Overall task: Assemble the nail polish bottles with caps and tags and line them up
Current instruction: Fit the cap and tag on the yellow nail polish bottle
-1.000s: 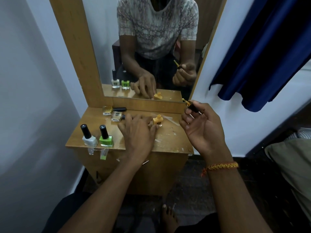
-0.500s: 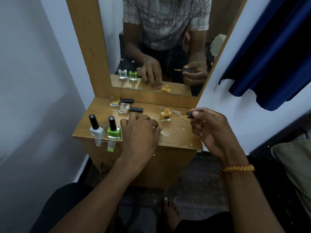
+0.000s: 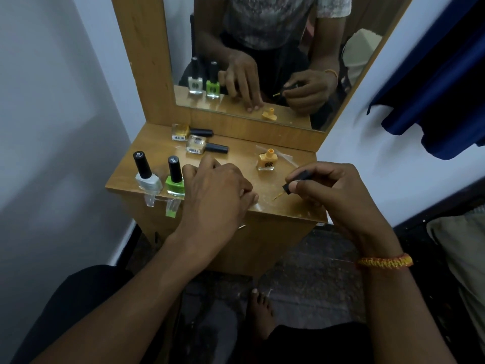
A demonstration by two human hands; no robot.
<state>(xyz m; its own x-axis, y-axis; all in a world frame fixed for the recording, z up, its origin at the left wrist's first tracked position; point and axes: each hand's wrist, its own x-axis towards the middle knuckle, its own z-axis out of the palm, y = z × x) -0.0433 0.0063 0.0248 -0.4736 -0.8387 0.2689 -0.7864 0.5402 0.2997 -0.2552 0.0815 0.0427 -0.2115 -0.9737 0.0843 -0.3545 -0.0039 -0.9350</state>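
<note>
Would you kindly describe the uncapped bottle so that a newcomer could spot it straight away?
Start at the wooden table below the mirror and look to its right half. The orange bottle stands there upright on clear plastic. Unlike the white bottle, green bottle and two lying bottles, it has no black cap.
</note>
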